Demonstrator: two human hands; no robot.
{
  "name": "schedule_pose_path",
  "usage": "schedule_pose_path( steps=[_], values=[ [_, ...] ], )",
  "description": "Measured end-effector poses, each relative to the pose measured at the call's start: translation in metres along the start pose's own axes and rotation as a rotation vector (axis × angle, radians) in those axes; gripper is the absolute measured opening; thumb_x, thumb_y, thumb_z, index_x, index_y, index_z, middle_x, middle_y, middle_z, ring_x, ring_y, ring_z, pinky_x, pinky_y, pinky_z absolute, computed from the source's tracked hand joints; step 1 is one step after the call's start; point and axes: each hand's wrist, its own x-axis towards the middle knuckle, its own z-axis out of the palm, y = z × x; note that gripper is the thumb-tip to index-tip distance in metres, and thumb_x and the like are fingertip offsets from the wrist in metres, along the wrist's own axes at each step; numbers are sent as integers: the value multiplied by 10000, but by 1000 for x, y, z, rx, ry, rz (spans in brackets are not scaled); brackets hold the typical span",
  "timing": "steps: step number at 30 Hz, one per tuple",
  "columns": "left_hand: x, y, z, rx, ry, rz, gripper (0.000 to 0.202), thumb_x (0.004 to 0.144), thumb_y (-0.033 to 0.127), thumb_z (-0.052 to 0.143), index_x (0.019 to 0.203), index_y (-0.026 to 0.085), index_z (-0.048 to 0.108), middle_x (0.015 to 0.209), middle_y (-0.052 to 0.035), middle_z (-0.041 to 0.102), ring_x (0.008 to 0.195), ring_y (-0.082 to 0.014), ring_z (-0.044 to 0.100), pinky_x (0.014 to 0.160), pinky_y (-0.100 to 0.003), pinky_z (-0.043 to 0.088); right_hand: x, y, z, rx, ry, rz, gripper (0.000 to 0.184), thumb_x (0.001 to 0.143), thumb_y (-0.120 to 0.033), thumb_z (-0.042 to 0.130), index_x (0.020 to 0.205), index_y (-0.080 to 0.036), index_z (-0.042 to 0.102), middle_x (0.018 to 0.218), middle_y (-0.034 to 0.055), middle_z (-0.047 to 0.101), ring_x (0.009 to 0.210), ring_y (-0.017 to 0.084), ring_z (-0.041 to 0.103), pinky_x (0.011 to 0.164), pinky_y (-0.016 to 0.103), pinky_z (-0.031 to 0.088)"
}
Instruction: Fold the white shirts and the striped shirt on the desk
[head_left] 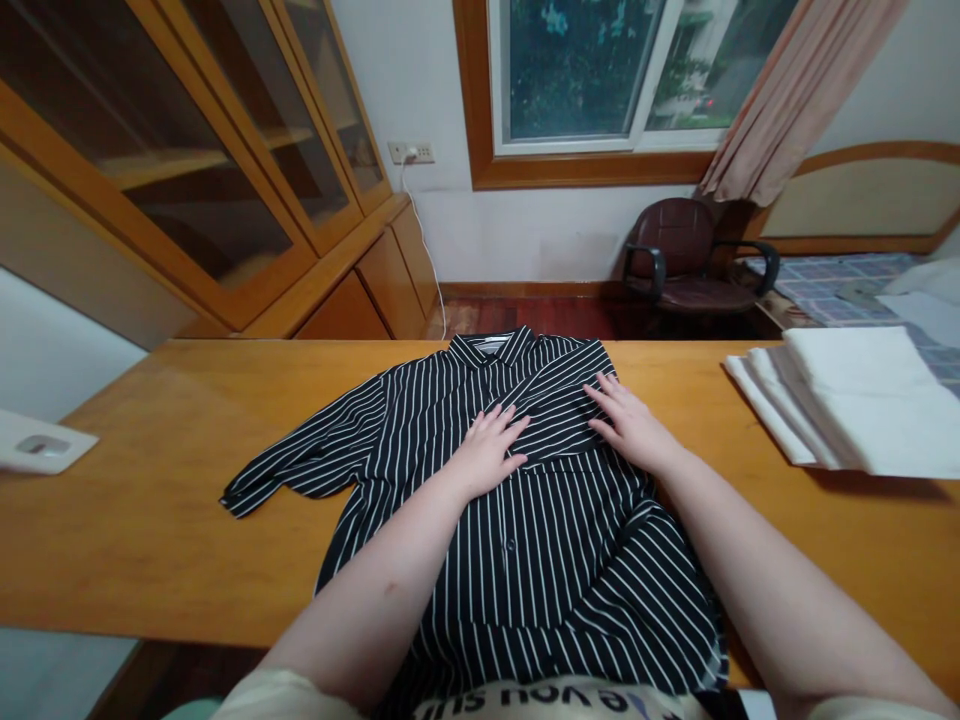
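A black shirt with thin white stripes (525, 540) lies face up on the wooden table (150, 470), collar toward the far edge. Its right sleeve is folded in over the chest; its left sleeve (300, 465) stretches out to the left. My left hand (489, 450) rests flat on the shirt's chest, fingers spread. My right hand (626, 420) lies flat on the folded-in sleeve part just to the right, fingers stretched out. Neither hand holds anything.
A stack of folded white cloth (847, 405) sits at the table's right end. A white flat object (37, 442) lies at the left edge. Beyond the table are a brown armchair (686, 260), a glass-doored wooden cabinet (225, 150), a window and a bed (862, 280).
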Motion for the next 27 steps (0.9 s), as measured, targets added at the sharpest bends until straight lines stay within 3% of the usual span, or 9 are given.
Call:
schedule_pose_path(
  steps=[3,7,13,17,19,22,27],
  values=[
    [1,-5,5,21,-33,-45,635,879,497,477,1449,312,267,1545,-54,190,1426,-256,79,1129,-520,79,2,-9,15,-67,-129,64,610,896,-527,368,1439,-252,339,1539,66,201,1413,273,125,1115,497,203],
    [1,-9,4,29,-31,-65,599,889,513,450,1436,327,293,1545,-47,187,1427,-252,79,1125,-529,58,1,3,24,-106,-176,230,667,896,-564,316,1470,-228,264,1529,93,219,1406,270,165,1114,515,185],
    [1,-8,2,1,-4,-76,719,862,472,518,1470,347,156,1558,-51,124,1426,-260,67,1122,-537,70,0,26,17,19,-166,240,622,912,-512,312,1470,-241,258,1519,69,250,1403,243,191,1118,518,186],
    [3,-12,6,-9,39,-103,769,861,461,512,1487,245,120,1544,-84,183,1425,-255,86,1134,-506,76,5,29,4,64,-110,256,600,899,-469,388,1432,-194,354,1514,108,247,1404,283,167,1105,542,205],
    [4,-14,8,12,36,-138,722,878,482,465,1477,197,179,1541,-103,182,1425,-261,79,1135,-503,72,9,15,-3,45,-66,204,592,890,-454,426,1421,-196,376,1515,109,244,1406,293,154,1103,553,201],
    [5,-16,11,48,20,-152,720,876,526,433,1463,164,226,1541,-122,164,1425,-269,66,1133,-510,63,17,-25,-4,93,-82,-12,592,896,-455,430,1438,-233,344,1519,86,241,1407,258,163,1112,516,216],
    [7,-17,15,94,19,-163,768,850,540,466,1465,151,220,1540,-122,167,1425,-270,70,1135,-502,68,29,-90,20,127,-229,-350,680,891,-557,397,1453,-185,304,1511,99,255,1401,240,187,1121,480,210]
  ],
)
